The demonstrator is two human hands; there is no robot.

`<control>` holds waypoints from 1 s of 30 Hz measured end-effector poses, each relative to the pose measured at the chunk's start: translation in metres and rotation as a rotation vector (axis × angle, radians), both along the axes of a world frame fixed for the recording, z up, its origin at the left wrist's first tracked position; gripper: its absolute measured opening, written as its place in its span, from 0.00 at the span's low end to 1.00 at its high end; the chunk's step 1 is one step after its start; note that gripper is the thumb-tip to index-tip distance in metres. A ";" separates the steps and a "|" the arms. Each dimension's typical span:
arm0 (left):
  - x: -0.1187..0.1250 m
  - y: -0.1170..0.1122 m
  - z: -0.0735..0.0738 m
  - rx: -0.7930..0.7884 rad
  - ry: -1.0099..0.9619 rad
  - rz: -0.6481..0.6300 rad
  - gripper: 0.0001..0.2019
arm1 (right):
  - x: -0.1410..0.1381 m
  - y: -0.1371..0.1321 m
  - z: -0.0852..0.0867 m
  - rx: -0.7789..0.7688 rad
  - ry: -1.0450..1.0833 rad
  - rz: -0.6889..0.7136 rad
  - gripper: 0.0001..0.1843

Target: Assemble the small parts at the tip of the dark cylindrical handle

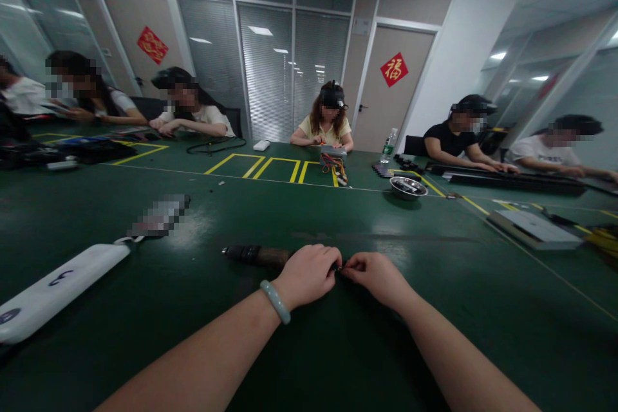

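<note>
A long dark tool that looks like an electric screwdriver (265, 256) lies on the green table, its silver tip pointing left. Its middle is brownish and its front part black. My left hand (311, 273), with a pale green bangle on the wrist, is closed over the tool's right end and hides it. Close beside it, my right hand (379, 277) pinches at that same end with thumb and forefinger. Something small and dark shows between the two hands, too small to make out.
Left of me lie a white power bank (72, 286) and a phone (161, 215) on a strap. Further off stand a metal bowl (408, 196) of small parts, a grey box with coloured wires (333, 156), a water bottle (387, 147) and a flat silver box (535, 229). Several people sit around the table.
</note>
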State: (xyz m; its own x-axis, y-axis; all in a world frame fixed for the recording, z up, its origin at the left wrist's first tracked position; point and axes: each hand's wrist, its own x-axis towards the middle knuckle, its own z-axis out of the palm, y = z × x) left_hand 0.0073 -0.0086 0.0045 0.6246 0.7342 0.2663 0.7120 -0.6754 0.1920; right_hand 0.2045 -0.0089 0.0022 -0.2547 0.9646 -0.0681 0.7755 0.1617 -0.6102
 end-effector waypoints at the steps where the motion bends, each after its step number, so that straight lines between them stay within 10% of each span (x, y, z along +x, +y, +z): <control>1: 0.000 0.000 -0.001 0.004 -0.002 -0.002 0.07 | 0.000 0.000 0.000 -0.001 0.003 0.002 0.10; 30: 0.000 0.000 -0.001 -0.015 -0.015 -0.001 0.08 | 0.000 0.000 -0.001 -0.009 0.004 0.004 0.10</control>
State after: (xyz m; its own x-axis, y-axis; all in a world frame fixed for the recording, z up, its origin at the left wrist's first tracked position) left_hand 0.0074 -0.0082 0.0039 0.6217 0.7372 0.2646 0.7081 -0.6734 0.2125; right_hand 0.2049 -0.0087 0.0009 -0.2589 0.9629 -0.0759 0.7726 0.1592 -0.6146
